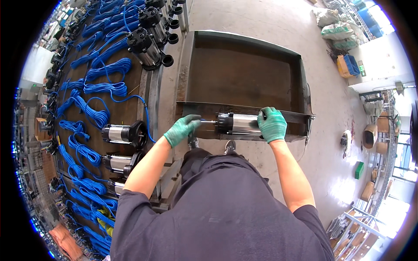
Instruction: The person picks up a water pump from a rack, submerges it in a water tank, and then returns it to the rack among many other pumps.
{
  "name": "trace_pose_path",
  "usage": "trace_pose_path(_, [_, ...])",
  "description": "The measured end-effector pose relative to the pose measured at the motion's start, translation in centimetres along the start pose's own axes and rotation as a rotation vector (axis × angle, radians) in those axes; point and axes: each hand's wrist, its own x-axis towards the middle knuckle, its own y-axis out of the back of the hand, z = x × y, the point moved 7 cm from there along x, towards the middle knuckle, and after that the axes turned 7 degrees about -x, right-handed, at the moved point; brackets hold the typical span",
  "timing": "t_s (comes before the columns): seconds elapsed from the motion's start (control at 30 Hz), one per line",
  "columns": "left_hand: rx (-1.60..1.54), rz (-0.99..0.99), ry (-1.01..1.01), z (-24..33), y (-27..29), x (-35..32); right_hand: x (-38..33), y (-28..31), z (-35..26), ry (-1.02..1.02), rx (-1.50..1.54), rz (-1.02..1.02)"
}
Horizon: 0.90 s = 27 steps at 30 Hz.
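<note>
A pump motor (pixel 244 124) with a silver barrel and a black end lies level across the front of a metal tank, in front of my body. From its black end a thin metal shaft (pixel 208 122) points left. My left hand (pixel 183 129), in a green glove, is closed around the tip of that shaft. Its fingertips partly hide what they grip, and a bit of blue shows beside them. My right hand (pixel 273 125), gloved alike, wraps over the barrel's right end from above.
The rectangular tank (pixel 301 87) has raised metal walls. A dark bench (pixel 130 82) on the left carries coiled blue cables (pixel 104 89), upright pumps (pixel 146 48) and lying motors (pixel 119 134). Sacks (pixel 339 32) and a green box (pixel 359 170) stand farther right on the floor.
</note>
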Motion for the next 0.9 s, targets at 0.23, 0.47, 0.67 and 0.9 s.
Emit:
trace_pose_path(0.23, [0.704, 0.147, -0.271, 1.3, 0.1, 0.4, -0.1, 0.2, -0.1, 0.010, -0.016, 0.030])
trace_pose_path(0.47, [-0.548, 0.031, 0.062, -0.6, -0.6, -0.5, 0.2, 0.2, 0.0, 0.014, -0.009, 0.022])
trace_pose_path(0.67, [-0.081, -0.139, -0.013, 0.9, -0.2, -0.5, -0.1, -0.1, 0.3, -0.018, -0.039, -0.030])
trace_pose_path(0.9, [1.232, 0.305, -0.394, 3.2, -0.1, 0.8, 0.0, 0.4, 0.4, -0.017, 0.023, 0.024])
